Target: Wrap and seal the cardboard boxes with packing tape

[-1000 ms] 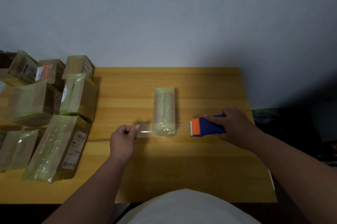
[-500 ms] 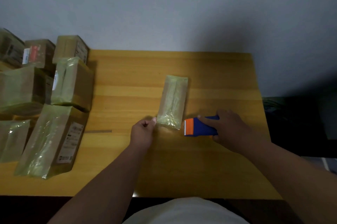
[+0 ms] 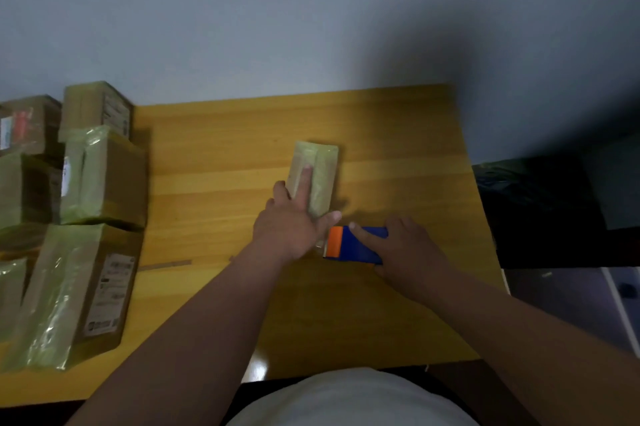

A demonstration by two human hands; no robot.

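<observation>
A small narrow cardboard box point(image 3: 318, 166), wrapped in clear tape, lies in the middle of the wooden table point(image 3: 214, 204). My left hand point(image 3: 294, 217) lies flat on its near end, fingers straight, the forefinger pressing along its top. Just right of that, my right hand point(image 3: 401, 252) grips a blue and orange tape dispenser point(image 3: 349, 245), which rests on the table close to the box's near corner. A short stretch of clear tape seems to run from the dispenser to the box, though blur hides it.
Several taped cardboard boxes point(image 3: 100, 179) are piled along the table's left side, one large one point(image 3: 79, 290) near the front edge. A thin strip point(image 3: 166, 265) lies on the table. Dark objects point(image 3: 540, 204) stand off the table's right edge.
My left hand let go of the tape end it pinched and moved right, onto the box. The box has turned slightly. The dispenser came closer to the box.
</observation>
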